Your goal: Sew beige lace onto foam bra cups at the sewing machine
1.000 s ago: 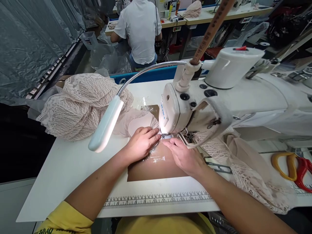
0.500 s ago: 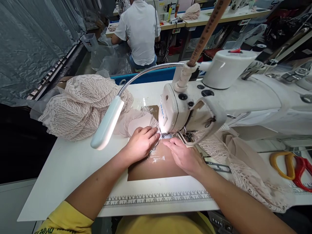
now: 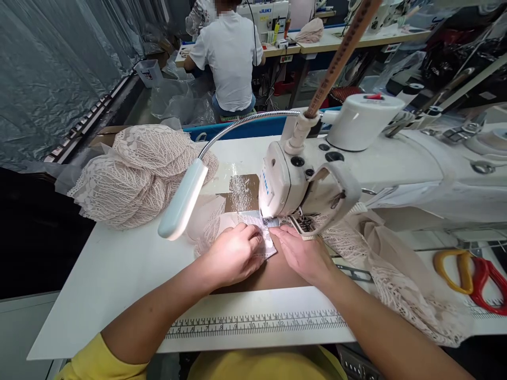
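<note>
Under the head of a white sewing machine lies a piece of pale pink lace fabric, its corner pointing towards me. My left hand rests on this piece with curled fingers, gripping it left of the presser foot. My right hand is palm down to the right of the foot, fingers stretched out and lying flat, the fingertips close to the fabric's edge. Sheer fabric and lace trail out to the left. Brown sheet covers the bed beneath both hands.
Piled lace pieces sit at the left, behind a lamp on a bendable neck. More lace lies at the right, by yellow-and-red-handled scissors. A ruler strip runs along the front edge. A co-worker sits beyond.
The lace piece has turned and come towards me, with a corner now showing in front of the foot. My left hand has drawn back and its fingers have curled. My right hand stays close to the foot.
</note>
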The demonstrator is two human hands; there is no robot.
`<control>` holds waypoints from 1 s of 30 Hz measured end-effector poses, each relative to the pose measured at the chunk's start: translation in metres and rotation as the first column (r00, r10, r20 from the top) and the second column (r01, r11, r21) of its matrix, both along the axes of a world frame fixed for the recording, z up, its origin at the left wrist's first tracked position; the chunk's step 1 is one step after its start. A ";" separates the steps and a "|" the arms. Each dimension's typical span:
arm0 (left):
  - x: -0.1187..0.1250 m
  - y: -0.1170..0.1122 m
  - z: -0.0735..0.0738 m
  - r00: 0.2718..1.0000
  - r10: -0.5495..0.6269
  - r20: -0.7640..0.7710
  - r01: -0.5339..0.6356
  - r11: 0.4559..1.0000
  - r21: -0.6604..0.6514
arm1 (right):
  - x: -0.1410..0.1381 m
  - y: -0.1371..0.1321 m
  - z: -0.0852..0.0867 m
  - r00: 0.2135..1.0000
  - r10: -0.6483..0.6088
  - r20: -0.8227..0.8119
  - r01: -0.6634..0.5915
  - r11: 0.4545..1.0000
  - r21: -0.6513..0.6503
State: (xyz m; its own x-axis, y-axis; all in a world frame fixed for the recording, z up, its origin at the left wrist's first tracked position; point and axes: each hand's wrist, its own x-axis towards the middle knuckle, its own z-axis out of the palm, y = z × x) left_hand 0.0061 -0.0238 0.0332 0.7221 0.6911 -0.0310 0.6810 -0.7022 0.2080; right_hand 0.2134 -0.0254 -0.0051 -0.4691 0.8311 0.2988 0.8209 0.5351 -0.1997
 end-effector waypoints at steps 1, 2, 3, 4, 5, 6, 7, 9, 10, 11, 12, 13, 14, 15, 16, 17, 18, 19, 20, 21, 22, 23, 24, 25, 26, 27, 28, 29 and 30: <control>0.001 -0.001 -0.002 1.000 -0.007 0.001 0.007 1.000 0.015 | 0.000 0.000 0.000 1.000 -0.006 0.016 0.006 1.000 -0.002; 0.002 -0.001 -0.003 1.000 -0.013 -0.001 0.013 1.000 0.027 | 0.000 -0.001 0.000 0.999 -0.010 0.031 0.010 1.000 -0.006; 0.003 -0.001 -0.004 1.000 -0.016 -0.004 0.016 0.999 0.036 | 0.000 -0.002 -0.001 0.999 -0.010 0.043 0.010 1.000 -0.011; 0.004 -0.002 -0.005 1.000 -0.017 -0.008 0.018 0.999 0.041 | 0.000 -0.002 -0.002 0.998 -0.010 0.055 0.011 1.000 -0.017; 0.004 -0.002 -0.005 1.000 -0.017 -0.011 0.018 0.999 0.044 | 0.000 -0.003 -0.003 0.998 -0.013 0.066 0.014 1.000 -0.021; 0.004 -0.002 -0.005 1.000 -0.016 -0.015 0.017 0.999 0.046 | 0.001 -0.004 -0.003 0.997 -0.016 0.077 0.018 0.999 -0.028; 0.004 -0.002 -0.005 1.000 -0.014 -0.020 0.015 0.999 0.049 | 0.001 -0.005 -0.004 0.996 -0.017 0.085 0.020 0.999 -0.035; 0.003 -0.002 -0.005 0.999 -0.009 -0.032 0.011 0.998 0.056 | 0.002 -0.007 -0.005 0.995 -0.012 0.097 0.016 0.999 -0.047; 0.003 -0.002 -0.005 0.999 -0.007 -0.036 0.009 0.998 0.058 | 0.002 -0.007 -0.005 0.995 -0.005 0.099 0.010 0.999 -0.047; 0.003 -0.002 -0.006 0.999 -0.005 -0.038 0.007 0.998 0.059 | 0.001 -0.007 -0.004 0.995 0.004 0.098 0.001 0.999 -0.043; 0.003 -0.002 -0.006 0.999 -0.004 -0.037 0.006 0.998 0.058 | 0.001 -0.007 -0.004 0.995 0.012 0.095 -0.008 0.999 -0.035; 0.003 -0.002 -0.006 0.999 -0.004 -0.034 0.006 0.998 0.055 | 0.001 -0.007 -0.003 0.996 0.015 0.090 -0.013 1.000 -0.025; 0.003 -0.002 -0.007 1.000 -0.007 -0.031 0.008 0.999 0.051 | 0.000 -0.007 -0.002 0.996 0.018 0.084 -0.016 1.000 -0.015; 0.003 -0.001 -0.008 1.000 -0.009 -0.028 0.010 0.999 0.045 | 0.000 -0.007 -0.001 0.997 0.018 0.080 -0.017 1.000 -0.008; 0.003 0.000 -0.008 1.000 -0.011 -0.026 0.012 0.999 0.041 | -0.001 -0.006 0.000 0.997 0.017 0.077 -0.017 1.000 -0.004; 0.003 0.001 -0.009 1.000 -0.011 -0.026 0.012 0.999 0.037 | -0.001 -0.006 0.000 0.997 0.016 0.077 -0.015 1.000 -0.004; 0.003 0.002 -0.010 1.000 -0.009 -0.025 0.009 0.999 0.034 | -0.001 -0.006 0.001 0.997 0.012 0.080 -0.012 1.000 -0.006; 0.002 0.004 -0.010 1.000 -0.004 -0.023 0.004 0.999 0.033 | -0.001 -0.007 0.001 0.996 0.011 0.084 -0.010 1.000 -0.012; 0.002 0.005 -0.009 1.000 0.002 -0.022 -0.002 0.999 0.035 | -0.001 -0.007 0.000 0.996 0.011 0.090 -0.010 1.000 -0.019; 0.001 0.006 -0.009 1.000 0.007 -0.023 -0.006 0.999 0.038 | -0.001 -0.007 0.000 0.995 0.009 0.095 -0.007 1.000 -0.028; 0.000 0.006 -0.007 1.000 0.007 -0.024 -0.006 0.999 0.040 | -0.001 -0.008 -0.001 0.995 0.005 0.098 -0.001 0.999 -0.040; -0.002 0.006 -0.005 1.000 0.002 -0.026 -0.001 0.999 0.037 | -0.001 -0.008 -0.002 0.995 0.000 0.099 0.005 0.998 -0.055; -0.003 0.004 -0.003 1.000 -0.011 -0.029 0.012 0.999 0.030 | -0.001 -0.008 -0.003 0.995 -0.004 0.098 0.011 0.997 -0.071; -0.004 0.002 -0.001 0.999 -0.028 -0.031 0.029 0.999 0.021 | 0.000 -0.008 -0.004 0.996 -0.008 0.093 0.016 0.996 -0.083; -0.005 -0.001 0.000 0.998 -0.049 -0.029 0.049 0.999 0.013 | 0.000 -0.007 -0.005 0.996 -0.011 0.085 0.019 0.996 -0.092; -0.006 -0.004 0.001 0.997 -0.069 -0.026 0.070 0.998 0.008 | 0.000 -0.007 -0.005 0.997 -0.010 0.076 0.017 0.995 -0.096; -0.006 -0.006 0.000 0.996 -0.085 -0.022 0.085 0.996 0.007 | 0.000 -0.006 -0.005 0.998 -0.005 0.067 0.012 0.995 -0.096; -0.005 -0.007 -0.001 0.996 -0.090 -0.015 0.090 0.996 0.010 | 0.000 -0.005 -0.004 0.998 0.000 0.056 0.006 0.996 -0.094; -0.004 -0.007 -0.003 0.997 -0.082 -0.004 0.082 0.997 0.014 | 0.000 -0.004 -0.003 0.999 0.006 0.046 -0.002 0.996 -0.093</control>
